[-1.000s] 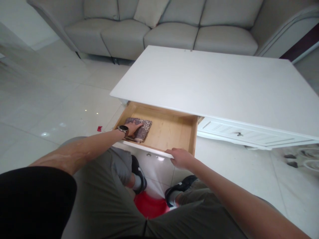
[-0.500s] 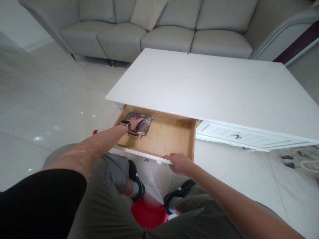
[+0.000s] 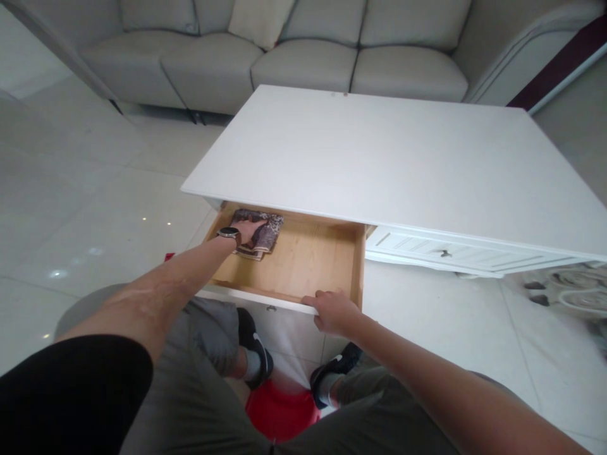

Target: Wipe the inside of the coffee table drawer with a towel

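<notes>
A wooden drawer [image 3: 303,265] stands pulled out from under a white coffee table [image 3: 393,158]. In its far left corner lies a folded patterned cloth [image 3: 265,232]. My left hand [image 3: 247,230], with a watch on the wrist, rests flat on that cloth, fingers stretched along it. My right hand [image 3: 332,311] is curled over the drawer's front edge, gripping it near the right corner.
A grey sofa [image 3: 265,57] runs along the back. A second, closed white drawer [image 3: 446,254] is to the right of the open one. I sit on a red stool [image 3: 279,411] with my shoes below the drawer. Glossy floor tiles spread to the left.
My left hand has slid the cloth deeper toward the drawer's back left corner. The right hand has kept its grip on the drawer front.
</notes>
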A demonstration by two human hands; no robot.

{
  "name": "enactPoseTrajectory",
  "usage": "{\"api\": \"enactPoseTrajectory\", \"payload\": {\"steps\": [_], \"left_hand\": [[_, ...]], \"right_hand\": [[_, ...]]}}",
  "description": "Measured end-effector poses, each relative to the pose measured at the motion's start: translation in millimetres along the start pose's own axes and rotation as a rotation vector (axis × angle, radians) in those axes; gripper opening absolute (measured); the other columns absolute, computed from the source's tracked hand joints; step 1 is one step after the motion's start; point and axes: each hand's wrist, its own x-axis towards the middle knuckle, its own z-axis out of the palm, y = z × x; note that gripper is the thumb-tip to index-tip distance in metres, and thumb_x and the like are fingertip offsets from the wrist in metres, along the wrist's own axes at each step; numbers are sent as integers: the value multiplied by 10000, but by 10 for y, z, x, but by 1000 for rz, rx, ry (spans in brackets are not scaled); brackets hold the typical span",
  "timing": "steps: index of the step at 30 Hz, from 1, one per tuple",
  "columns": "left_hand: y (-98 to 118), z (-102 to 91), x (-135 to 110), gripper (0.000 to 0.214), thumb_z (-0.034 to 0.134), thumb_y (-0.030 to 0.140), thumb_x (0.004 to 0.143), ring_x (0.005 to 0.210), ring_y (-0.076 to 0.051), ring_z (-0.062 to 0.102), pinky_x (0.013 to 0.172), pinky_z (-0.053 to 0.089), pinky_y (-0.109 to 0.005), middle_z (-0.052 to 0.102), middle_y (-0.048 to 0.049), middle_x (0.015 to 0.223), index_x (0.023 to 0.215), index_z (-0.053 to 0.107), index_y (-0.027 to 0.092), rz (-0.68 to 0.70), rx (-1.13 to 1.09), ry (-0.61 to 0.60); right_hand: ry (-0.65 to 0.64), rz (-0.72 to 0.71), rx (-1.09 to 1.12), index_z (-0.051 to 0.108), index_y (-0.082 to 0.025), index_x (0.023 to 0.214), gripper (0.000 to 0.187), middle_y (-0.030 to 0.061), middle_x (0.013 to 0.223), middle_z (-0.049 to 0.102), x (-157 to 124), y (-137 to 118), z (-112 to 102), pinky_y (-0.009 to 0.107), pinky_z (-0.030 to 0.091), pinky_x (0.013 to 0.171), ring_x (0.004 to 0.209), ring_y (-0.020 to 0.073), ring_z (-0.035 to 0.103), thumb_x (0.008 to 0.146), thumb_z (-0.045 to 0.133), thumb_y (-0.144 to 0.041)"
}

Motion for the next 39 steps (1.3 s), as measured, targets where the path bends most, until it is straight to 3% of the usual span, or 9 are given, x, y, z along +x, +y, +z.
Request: {"api": "enactPoseTrajectory", "payload": {"steps": [4,8,12,20,24,28,34,39], "left_hand": [[174,-65,21,1288,960,431,552,1325,-394,605,1130,451,-409,520,-170,1593,1660,314,318,-7,71,-47],[512,-94,67,1198,937,386,617,1325,-394,617,1123,472,-426,575,-169,1544,1653,338,328,74,114,-22],[1018,-92,133,1159,962,410,610,1317,-377,630,1113,485,-406,636,-159,1481,1624,407,321,176,105,32],[2269,-158,229,1116,994,512,572,1231,-388,682,1026,548,-405,705,-207,1360,1545,527,225,362,50,151],[2676,-216,217,939,991,439,595,1141,-373,721,947,584,-398,754,-217,1235,1414,638,145,378,14,165],[2756,-232,197,867,985,376,610,1140,-372,719,944,587,-407,756,-225,1221,1374,660,123,363,7,150],[2685,-164,187,1131,1005,447,570,1175,-400,697,963,577,-418,739,-236,1254,1549,522,148,403,41,147],[2682,-134,101,1307,1005,551,533,1205,-398,678,993,554,-401,718,-243,1303,1631,421,150,455,97,74]], "right_hand": [[-1,9,-9,613,-301,1401,521,130,1180,706,-7,-12,-19,440,531,865,1073,330,705,885,564,-243],[-2,14,-13,609,-299,1398,505,131,1195,707,-22,-26,-44,451,530,884,1076,328,707,898,554,-249],[5,14,-29,615,-288,1382,491,133,1192,709,-23,-28,-36,454,537,874,1068,331,710,896,555,-253],[-2,17,-16,606,-312,1404,510,118,1214,715,-18,-21,-46,450,544,889,1104,321,708,899,552,-267],[2,9,-23,626,-286,1389,496,129,1201,722,-11,-11,-31,447,552,880,1098,323,708,901,540,-262],[-1,6,-27,634,-267,1382,490,136,1206,725,3,3,-26,453,552,893,1112,327,700,900,543,-269],[-10,-13,-23,600,-313,1433,536,126,1273,709,6,29,-49,451,547,891,1134,332,691,900,563,-272],[12,-13,-22,631,-317,1385,499,113,1264,720,7,44,-32,428,544,876,1120,319,699,892,570,-262]]}}
